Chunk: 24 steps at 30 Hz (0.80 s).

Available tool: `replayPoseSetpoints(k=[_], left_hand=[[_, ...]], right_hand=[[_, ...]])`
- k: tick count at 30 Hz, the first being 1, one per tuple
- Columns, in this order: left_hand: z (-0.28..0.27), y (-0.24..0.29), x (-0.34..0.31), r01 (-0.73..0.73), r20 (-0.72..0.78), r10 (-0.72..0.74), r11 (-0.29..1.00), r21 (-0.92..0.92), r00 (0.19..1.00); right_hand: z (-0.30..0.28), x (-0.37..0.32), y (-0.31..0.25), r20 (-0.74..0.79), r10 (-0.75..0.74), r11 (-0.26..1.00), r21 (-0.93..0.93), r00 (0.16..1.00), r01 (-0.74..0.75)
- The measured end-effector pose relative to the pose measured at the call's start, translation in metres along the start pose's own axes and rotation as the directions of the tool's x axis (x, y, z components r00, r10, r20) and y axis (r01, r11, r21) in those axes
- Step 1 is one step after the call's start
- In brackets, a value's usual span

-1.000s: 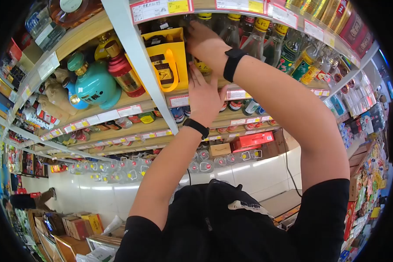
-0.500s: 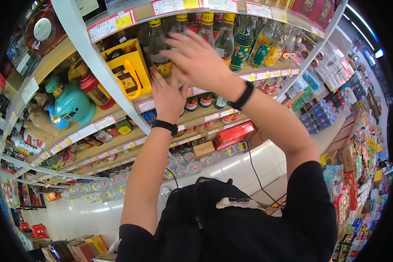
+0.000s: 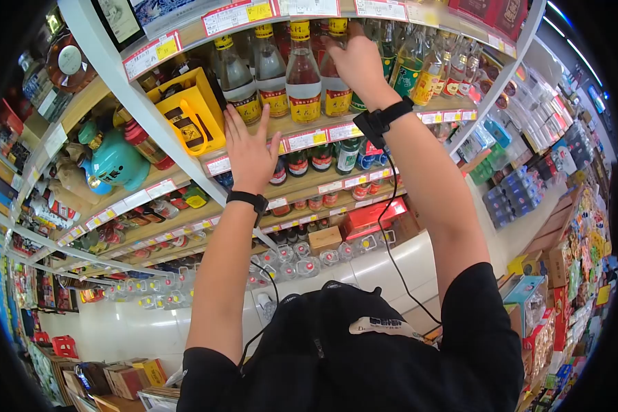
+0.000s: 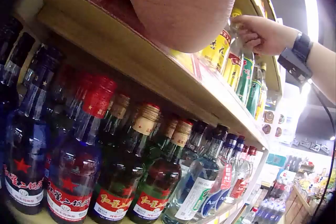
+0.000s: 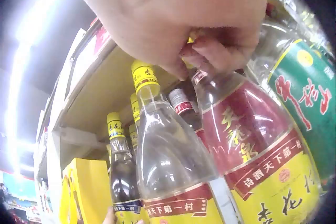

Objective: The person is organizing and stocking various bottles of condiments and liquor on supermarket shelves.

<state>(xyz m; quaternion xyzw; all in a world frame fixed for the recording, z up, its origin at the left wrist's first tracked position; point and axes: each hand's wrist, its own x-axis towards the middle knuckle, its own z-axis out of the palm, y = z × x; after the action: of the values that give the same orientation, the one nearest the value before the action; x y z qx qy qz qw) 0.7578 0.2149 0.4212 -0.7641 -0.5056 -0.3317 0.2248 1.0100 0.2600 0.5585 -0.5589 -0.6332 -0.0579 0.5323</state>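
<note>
My right hand (image 3: pixel 360 65) grips the neck of a clear liquor bottle (image 5: pixel 252 129) with a red and yellow label, its fingers curled just under the yellow cap. To its left stand similar yellow-capped bottles, one in the middle (image 3: pixel 304 82) and one at the row's left end (image 3: pixel 237 75). My left hand (image 3: pixel 250 158) lies against the shelf front with its fingers straight, the fingertips right at the foot of the left-end bottle. In the left wrist view, the heel of the left hand (image 4: pixel 173 8) hides part of the shelf edge.
A yellow gift bag (image 3: pixel 192 113) stands left of the bottles, beside a white shelf post (image 3: pixel 151 117). Green-labelled bottles (image 3: pixel 408 69) crowd close on the right. Above runs another shelf with price tags (image 3: pixel 240 16). Red-star bottles (image 4: pixel 68 182) fill the shelf below.
My right hand has gone from the left end of the row to the right and now grips a bottle neck. The left hand stays by the left-end bottle; the head view has shifted.
</note>
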Motion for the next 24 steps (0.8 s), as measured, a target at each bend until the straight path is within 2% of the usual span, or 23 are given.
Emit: replayPoseSetpoints(k=[1,3,6,9,10,11,13,14,15,17,18,19,21,23,24], left_hand=[[0.0,0.0,-0.003,0.017,0.001,-0.017,1.0,0.012,1.0],[0.001,0.0,-0.011,0.032,0.002,-0.032,0.999,-0.006,0.999],[0.002,0.004,-0.008,0.047,0.01,-0.047,0.999,-0.017,0.999],[0.0,0.003,-0.008,0.041,-0.004,-0.041,0.999,-0.017,0.999],[-0.001,0.005,-0.01,0.046,-0.006,-0.046,0.999,-0.027,0.999],[-0.003,0.007,-0.013,0.054,-0.007,-0.054,0.998,-0.037,0.999],[-0.004,0.007,-0.014,0.059,-0.012,-0.059,0.998,-0.036,0.998],[-0.007,0.003,-0.014,0.049,-0.022,-0.05,0.998,-0.032,0.999],[-0.009,0.001,-0.014,0.062,-0.029,-0.062,0.998,-0.022,0.998],[-0.002,0.006,-0.012,0.024,-0.032,-0.025,0.999,-0.038,0.999],[-0.003,0.004,-0.012,0.031,-0.031,-0.032,0.999,-0.018,0.999],[-0.007,0.001,-0.013,0.048,-0.041,-0.048,0.999,0.001,0.998],[-0.009,0.001,-0.014,-0.001,-0.018,0.0,0.999,-0.036,1.0],[-0.013,0.0,-0.016,-0.021,-0.035,0.018,0.995,-0.095,0.999],[-0.019,0.004,-0.02,0.032,-0.074,-0.061,0.941,-0.336,0.995]], right_hand=[[0.003,-0.002,0.001,-0.001,0.026,1.0,0.007,1.0,-0.026],[0.001,-0.007,0.004,0.014,-0.031,0.999,0.013,0.999,0.031],[-0.022,-0.018,-0.015,0.005,0.003,1.0,0.022,1.0,-0.003],[-0.03,-0.029,-0.008,-0.008,-0.029,0.998,0.047,1.0,0.03],[-0.038,-0.037,-0.014,0.025,-0.016,0.991,0.13,1.0,0.013],[-0.047,-0.047,-0.02,0.036,-0.025,0.991,0.133,0.999,0.02],[-0.06,-0.06,-0.029,0.185,0.063,0.972,0.213,0.981,-0.103],[-0.049,-0.064,-0.018,0.068,-0.057,0.98,0.194,0.996,0.043],[-0.048,-0.069,-0.017,0.074,-0.071,0.977,0.204,0.995,0.054],[-0.053,-0.082,-0.012,-0.015,-0.072,0.941,0.33,0.997,0.072],[-0.05,-0.083,-0.008,-0.103,-0.157,0.931,0.317,0.982,0.182],[-0.05,-0.087,-0.019,-0.176,-0.156,0.852,0.474,0.972,0.223],[-0.075,-0.096,-0.039,-0.247,-0.087,0.819,0.534,0.965,0.211],[-0.092,-0.09,-0.067,-0.286,-0.097,0.761,0.596,0.953,0.257],[-0.094,-0.084,-0.073,-0.217,-0.085,0.733,0.647,0.973,0.208]])
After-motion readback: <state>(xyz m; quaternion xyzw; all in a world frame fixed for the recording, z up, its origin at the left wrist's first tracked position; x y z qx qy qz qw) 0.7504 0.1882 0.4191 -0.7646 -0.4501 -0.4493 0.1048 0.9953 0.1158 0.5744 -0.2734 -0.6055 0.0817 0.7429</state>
